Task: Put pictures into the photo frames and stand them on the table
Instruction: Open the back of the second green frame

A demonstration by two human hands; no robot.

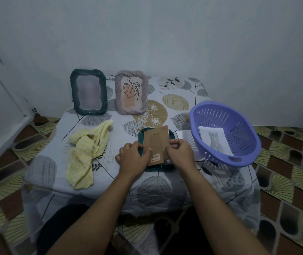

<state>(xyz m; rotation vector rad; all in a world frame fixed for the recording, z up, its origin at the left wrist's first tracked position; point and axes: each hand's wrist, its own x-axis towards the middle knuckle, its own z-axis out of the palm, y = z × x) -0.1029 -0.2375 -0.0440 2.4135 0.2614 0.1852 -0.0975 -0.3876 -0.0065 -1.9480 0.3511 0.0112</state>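
Both hands, left hand [134,155] and right hand [181,152], pinch the backing board [156,144] edges between them, apparently seating it in the face-down teal frame [159,167].

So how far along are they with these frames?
Two frames stand at the back: a dark green frame and a pink frame. Left hand and right hand work the brown backing of a third, face down. The cat picture waits in the purple basket.

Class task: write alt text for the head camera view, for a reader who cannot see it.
Two hands, left hand and right hand, grip the brown backing board of a dark green frame lying face down on a table. Two frames stand behind; a yellow cloth and purple basket flank it.
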